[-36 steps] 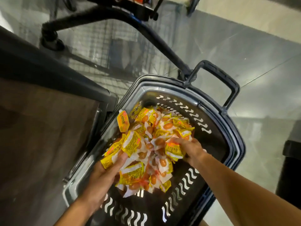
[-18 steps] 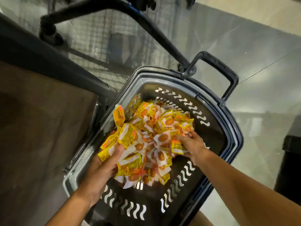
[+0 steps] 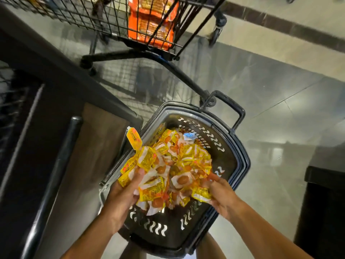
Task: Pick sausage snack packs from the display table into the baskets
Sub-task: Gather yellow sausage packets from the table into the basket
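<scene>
A heap of yellow-and-white sausage snack packs (image 3: pixel 175 165) sits over the grey plastic basket (image 3: pixel 240 165) on the floor. My left hand (image 3: pixel 121 197) grips the left side of the heap, thumb curled over several packs; one pack (image 3: pixel 134 140) sticks up above it. My right hand (image 3: pixel 218 195) holds the heap's right side, fingers curled round a yellow pack (image 3: pixel 202 193). More packs lie in the basket beneath.
The dark display table edge (image 3: pixel 74 101) runs along the left beside the basket. A wire shopping cart (image 3: pixel 149 21) with orange packages stands ahead on the tiled floor. A dark stand (image 3: pixel 324 202) is at the right. The basket's handle (image 3: pixel 229 105) points away.
The view has tilted up, showing the cart. Both hands have lifted the bundle of packs higher over the basket and drawn it nearer to me.
</scene>
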Motion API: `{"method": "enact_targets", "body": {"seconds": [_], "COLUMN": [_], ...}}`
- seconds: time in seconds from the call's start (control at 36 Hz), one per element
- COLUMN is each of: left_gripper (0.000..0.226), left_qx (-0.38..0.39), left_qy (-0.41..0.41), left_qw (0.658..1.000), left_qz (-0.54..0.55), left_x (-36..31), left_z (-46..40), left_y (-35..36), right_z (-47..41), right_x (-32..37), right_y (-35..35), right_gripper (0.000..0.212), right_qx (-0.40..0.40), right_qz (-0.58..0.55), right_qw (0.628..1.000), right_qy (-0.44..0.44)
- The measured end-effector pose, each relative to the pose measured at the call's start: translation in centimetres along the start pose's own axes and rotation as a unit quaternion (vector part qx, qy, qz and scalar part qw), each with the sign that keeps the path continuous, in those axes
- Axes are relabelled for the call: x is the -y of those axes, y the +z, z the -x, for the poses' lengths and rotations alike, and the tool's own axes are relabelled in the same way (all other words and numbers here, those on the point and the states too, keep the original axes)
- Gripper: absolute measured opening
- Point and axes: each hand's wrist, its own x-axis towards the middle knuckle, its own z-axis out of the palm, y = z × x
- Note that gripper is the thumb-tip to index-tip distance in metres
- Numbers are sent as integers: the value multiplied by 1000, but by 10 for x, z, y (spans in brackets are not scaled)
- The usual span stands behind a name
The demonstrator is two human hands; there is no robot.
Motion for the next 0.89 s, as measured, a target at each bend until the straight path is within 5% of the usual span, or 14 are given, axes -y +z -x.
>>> {"method": "enact_targets", "body": {"seconds": [0.39,0.5,0.64,0.89], "left_gripper": [41,64,53,40], "left_qx": [-15,10,8,-75], "left_qy": [34,60,132,241], "left_qw": [998,996,985,940], "left_qz": [43,66,111,228], "left_x": [-61,-80,-92,-70], "left_z": [155,217,291,426], "left_y": [-14,-15,-6,41], "right_z": [184,251,336,435], "right_x": [22,41,65,85], "right_y": [-6,-11,-21,-41], "right_gripper": [49,63,77,68], "right_qx": [111,127,168,284], "right_qz": [-87,-56,-9,84], "right_qw": [983,978,964,929], "right_qy": [-114,-157,-204,-223]}}
